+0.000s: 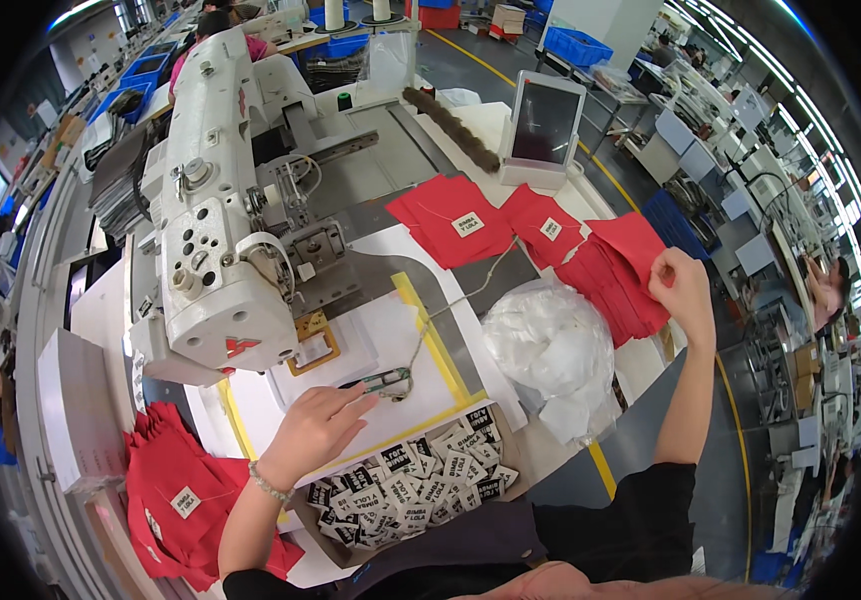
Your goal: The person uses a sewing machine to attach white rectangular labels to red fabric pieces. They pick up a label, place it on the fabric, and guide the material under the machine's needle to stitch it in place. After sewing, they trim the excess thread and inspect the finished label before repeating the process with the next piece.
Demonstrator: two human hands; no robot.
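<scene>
My left hand (322, 428) is over the white sewing plate, fingers stretched out and a little apart. Green-handled thread snips (387, 381) lie at its fingertips, tied to a long cord; I cannot make out a grip on them. At the right, my right hand (685, 290) pinches the edge of a red fabric piece (630, 245) on a stack. Beside it are more red pieces (438, 215) with white labels. A cardboard box (515, 485) full of loose black and white woven labels (420, 490) stands in front of me.
The sewing machine head (220, 220) rises at the left, its yellow-brown clamp frame (312, 345) beside my left hand. A clear plastic bag of white material (550, 350) sits right of centre. Labelled red pieces (185, 480) hang at the lower left. A screen (545, 120) stands behind.
</scene>
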